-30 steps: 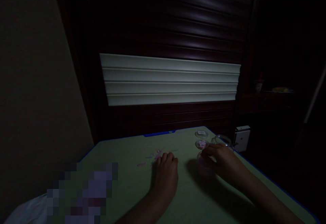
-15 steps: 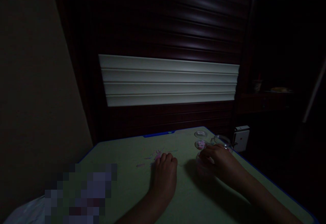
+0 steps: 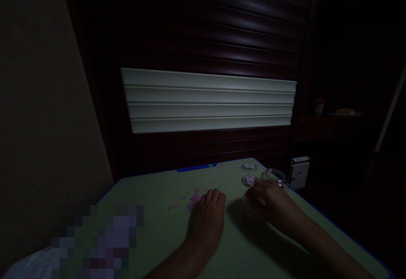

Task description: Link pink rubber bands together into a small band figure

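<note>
My left hand [image 3: 211,211] rests low over the table beside a small heap of pink and purple bits [image 3: 195,200]. Its fingers are bent and close together; their tips are hidden, so what they hold, if anything, does not show. Further right, my right hand [image 3: 271,198] has its fingers closed down at a clear round container [image 3: 248,205] with something pinkish in it, partly covered by the hand. Just beyond lies a small clear dish [image 3: 244,182] with pink pieces [image 3: 250,180] in it. Behind that is a clear round lid [image 3: 253,169] with a white label.
A clear open jar [image 3: 275,173] stands near the right edge of the pale green, blue-edged table [image 3: 152,228]. Patterned cloth [image 3: 30,264] and a blurred-out patch sit at lower left. Behind are a dark slatted panel, a white boxy object [image 3: 300,173] and a shelf with a cup [image 3: 319,106].
My left hand has shifted slightly right, baring more of the pink heap. My right hand stays at the clear container, its fingers moved a little.
</note>
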Action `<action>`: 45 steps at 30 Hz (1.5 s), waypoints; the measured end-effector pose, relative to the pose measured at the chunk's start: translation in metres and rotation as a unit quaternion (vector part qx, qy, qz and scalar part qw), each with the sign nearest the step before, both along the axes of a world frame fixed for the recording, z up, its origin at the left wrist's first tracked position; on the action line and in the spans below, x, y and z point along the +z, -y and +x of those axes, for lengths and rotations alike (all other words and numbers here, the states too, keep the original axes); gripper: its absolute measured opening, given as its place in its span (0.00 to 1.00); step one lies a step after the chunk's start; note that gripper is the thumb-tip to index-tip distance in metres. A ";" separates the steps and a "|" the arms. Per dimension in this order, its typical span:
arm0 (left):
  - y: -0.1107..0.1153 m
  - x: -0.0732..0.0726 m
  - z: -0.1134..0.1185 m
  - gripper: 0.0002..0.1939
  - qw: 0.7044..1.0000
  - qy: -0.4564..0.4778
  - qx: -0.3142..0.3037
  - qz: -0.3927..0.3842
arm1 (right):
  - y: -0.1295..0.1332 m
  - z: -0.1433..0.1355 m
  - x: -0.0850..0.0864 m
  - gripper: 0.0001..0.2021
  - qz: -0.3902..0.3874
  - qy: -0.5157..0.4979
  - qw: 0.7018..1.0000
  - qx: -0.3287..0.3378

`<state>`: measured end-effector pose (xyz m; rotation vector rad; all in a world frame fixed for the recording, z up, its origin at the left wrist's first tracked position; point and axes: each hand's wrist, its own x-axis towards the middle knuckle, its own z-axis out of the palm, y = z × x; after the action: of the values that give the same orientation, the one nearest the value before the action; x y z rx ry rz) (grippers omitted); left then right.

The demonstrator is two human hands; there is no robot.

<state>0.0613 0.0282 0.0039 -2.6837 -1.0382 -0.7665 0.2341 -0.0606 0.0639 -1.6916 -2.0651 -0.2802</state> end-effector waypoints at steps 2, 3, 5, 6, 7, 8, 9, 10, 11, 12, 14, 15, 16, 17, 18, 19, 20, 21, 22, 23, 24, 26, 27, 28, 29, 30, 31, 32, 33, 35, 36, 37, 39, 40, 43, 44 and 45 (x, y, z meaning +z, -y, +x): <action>0.002 0.001 0.001 0.11 1.000 0.013 -0.008 0.005 | 0.001 -0.001 -0.001 0.08 -0.002 0.003 1.000 0.007; 0.002 0.002 0.001 0.11 1.000 0.019 -0.012 0.007 | 0.001 -0.002 -0.002 0.08 -0.003 0.004 1.000 0.013; 0.004 0.003 0.002 0.10 0.999 0.027 -0.021 0.011 | 0.001 -0.003 -0.003 0.06 0.000 0.002 1.000 0.030; 0.005 0.003 0.001 0.10 0.999 0.031 -0.029 0.014 | 0.001 -0.003 -0.003 0.06 0.002 -0.001 0.999 0.037; 0.006 0.003 0.001 0.10 0.998 0.035 -0.038 0.020 | 0.001 -0.004 -0.003 0.07 0.000 -0.004 0.999 0.043; 0.006 0.002 0.001 0.09 0.998 0.039 -0.048 0.026 | 0.001 -0.004 -0.003 0.07 -0.002 -0.006 0.999 0.046; 0.007 0.002 0.001 0.09 0.997 0.043 -0.058 0.035 | 0.001 -0.005 -0.003 0.07 -0.007 -0.006 0.999 0.049; 0.007 0.002 0.000 0.09 0.996 0.046 -0.067 0.045 | 0.001 -0.005 -0.002 0.07 -0.010 -0.003 0.999 0.052; 0.008 0.001 0.000 0.09 0.994 0.049 -0.075 0.054 | 0.001 -0.005 -0.001 0.06 -0.011 0.000 0.998 0.055; 0.008 0.001 0.000 0.08 0.993 0.052 -0.083 0.061 | 0.001 -0.005 0.000 0.05 -0.010 0.002 0.998 0.059; 0.008 0.001 0.000 0.08 0.992 0.059 -0.092 0.068 | 0.002 -0.005 0.001 0.05 -0.004 0.003 0.998 0.066; 0.008 0.001 0.000 0.09 0.991 0.062 -0.095 0.068 | 0.002 -0.005 0.001 0.05 -0.001 0.003 0.998 0.070; 0.009 0.001 0.000 0.09 0.991 0.065 -0.097 0.067 | 0.002 -0.005 0.002 0.05 0.003 0.002 0.997 0.073; 0.009 0.001 0.000 0.09 0.991 0.065 -0.099 0.066 | 0.002 -0.005 0.002 0.05 0.004 0.005 0.997 0.077; 0.009 0.002 0.000 0.09 0.991 0.063 -0.100 0.065 | 0.002 -0.005 0.002 0.05 0.006 0.010 0.997 0.081; 0.010 0.002 0.000 0.09 0.991 0.060 -0.102 0.063 | 0.002 -0.005 0.001 0.05 0.006 0.016 0.996 0.084; 0.010 0.003 0.000 0.09 0.991 0.057 -0.102 0.061 | 0.002 -0.005 0.001 0.05 0.006 0.022 0.996 0.087; 0.011 0.004 0.000 0.08 0.992 0.055 -0.102 0.059 | 0.001 -0.005 0.000 0.06 0.007 0.028 0.996 0.089; 0.011 0.004 -0.001 0.08 0.992 0.054 -0.101 0.059 | 0.001 -0.005 -0.001 0.06 0.008 0.032 0.995 0.092; 0.012 0.005 -0.001 0.08 0.992 0.054 -0.101 0.060 | 0.001 -0.005 -0.001 0.07 0.010 0.035 0.995 0.093; 0.012 0.005 -0.001 0.08 0.991 0.056 -0.102 0.062 | 0.000 -0.006 -0.001 0.08 0.014 0.035 0.995 0.095; 0.012 0.006 0.000 0.08 0.990 0.059 -0.104 0.068 | 0.000 -0.006 -0.002 0.08 0.021 0.035 0.995 0.094; 0.012 0.006 0.000 0.08 0.990 0.061 -0.106 0.069 | 0.000 -0.006 -0.002 0.08 0.023 0.035 0.995 0.091; 0.012 0.006 0.000 0.08 0.990 0.061 -0.105 0.069 | 0.000 -0.007 -0.001 0.08 0.026 0.035 0.995 0.088; 0.012 0.006 0.000 0.08 0.991 0.059 -0.103 0.068 | 0.000 -0.007 -0.001 0.08 0.027 0.036 0.995 0.087; 0.012 0.006 0.000 0.08 0.991 0.057 -0.101 0.066 | 0.000 -0.007 0.000 0.08 0.025 0.037 0.995 0.086; 0.012 0.006 0.000 0.08 0.991 0.054 -0.099 0.065 | 0.000 -0.007 0.000 0.08 0.022 0.039 0.995 0.087; 0.012 0.006 0.000 0.08 0.992 0.052 -0.099 0.065 | 0.001 -0.007 0.000 0.08 0.020 0.041 0.995 0.088; 0.013 0.006 0.000 0.07 0.992 0.051 -0.099 0.064 | 0.001 -0.007 0.001 0.08 0.018 0.043 0.995 0.089; 0.013 0.006 0.000 0.07 0.992 0.052 -0.104 0.058 | 0.001 -0.007 0.001 0.08 0.018 0.042 0.995 0.088; 0.013 0.006 0.000 0.07 0.991 0.054 -0.106 0.053 | 0.001 -0.007 0.001 0.08 0.020 0.040 0.995 0.087; 0.014 0.006 0.000 0.07 0.991 0.056 -0.108 0.050 | 0.001 -0.007 0.001 0.08 0.023 0.038 0.995 0.086; 0.014 0.006 0.000 0.07 0.991 0.057 -0.109 0.046 | 0.001 -0.007 0.002 0.07 0.020 0.035 0.996 0.086; 0.013 0.006 0.000 0.07 0.991 0.057 -0.110 0.048 | 0.001 -0.008 0.003 0.07 0.019 0.033 0.996 0.084; 0.013 0.006 0.000 0.08 0.991 0.054 -0.112 0.057 | 0.004 -0.007 0.005 0.06 0.018 0.027 0.996 0.082; 0.012 0.005 0.000 0.08 0.991 0.054 -0.110 0.059 | 0.004 -0.006 0.005 0.06 0.020 0.025 0.996 0.079; 0.012 0.005 0.000 0.08 0.991 0.055 -0.109 0.061 | 0.005 -0.005 0.006 0.07 0.024 0.022 0.997 0.072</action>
<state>0.0614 0.0159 0.0089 -2.7037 -0.7010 -0.9923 0.2292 -0.0657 0.0696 -1.5119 -2.1817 -0.3196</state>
